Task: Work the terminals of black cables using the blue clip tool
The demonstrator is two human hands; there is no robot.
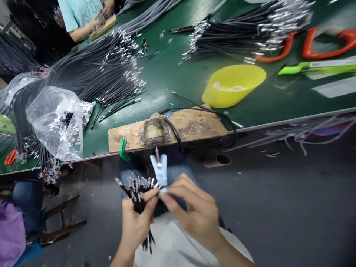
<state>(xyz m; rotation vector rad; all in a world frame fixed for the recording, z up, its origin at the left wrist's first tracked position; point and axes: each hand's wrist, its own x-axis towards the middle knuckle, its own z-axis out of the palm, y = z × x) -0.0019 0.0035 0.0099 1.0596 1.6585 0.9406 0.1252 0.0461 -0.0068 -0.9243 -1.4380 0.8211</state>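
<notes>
My left hand (137, 220) is closed round a bunch of short black cables (136, 191) with silver metal tips that fan upward. My right hand (191, 207) pinches the tip of one cable at the top of that bunch, its thumb and forefinger meeting the left thumb. Both hands are below the table edge, over my lap. Just above them a pale blue forked piece (159, 168) with a metal pin hangs from a wooden block (194, 128) that bears a worn metal fixture (154, 131).
On the green table (178, 74) lie large heaps of black tipped cables (105, 70), a crumpled clear plastic bag (57, 120), a yellow bowl (232, 85) and orange-handled tools (317, 46). Another person in a light teal shirt (79, 13) works at the far side.
</notes>
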